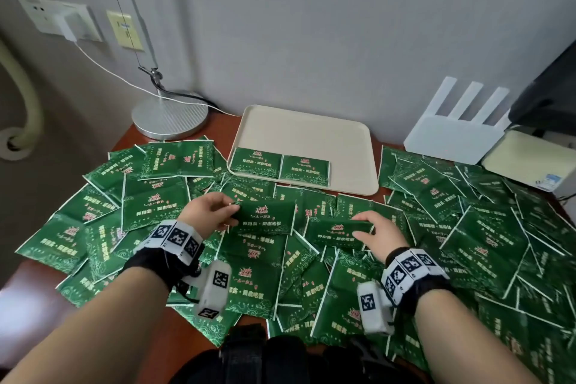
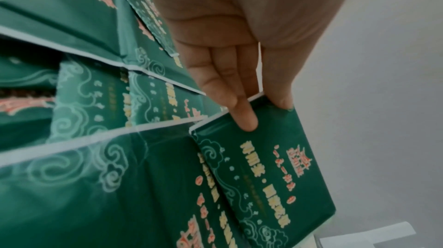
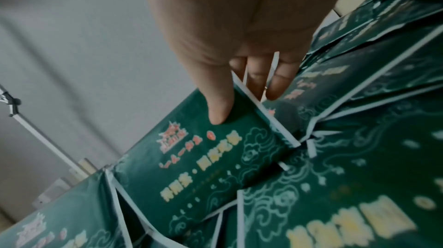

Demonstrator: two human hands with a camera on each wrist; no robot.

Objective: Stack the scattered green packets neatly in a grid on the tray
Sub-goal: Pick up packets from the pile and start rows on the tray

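Observation:
Several green packets lie scattered and overlapping across the table. A beige tray stands at the back centre with two packets side by side along its near edge. My left hand pinches the left end of one green packet, lifted above the pile. My right hand grips the right end of another green packet, thumb on its face, fingers behind its edge.
A lamp base with its cable sits at the back left. A white router and a cream box stand at the back right beside a dark device. The wall runs right behind the tray.

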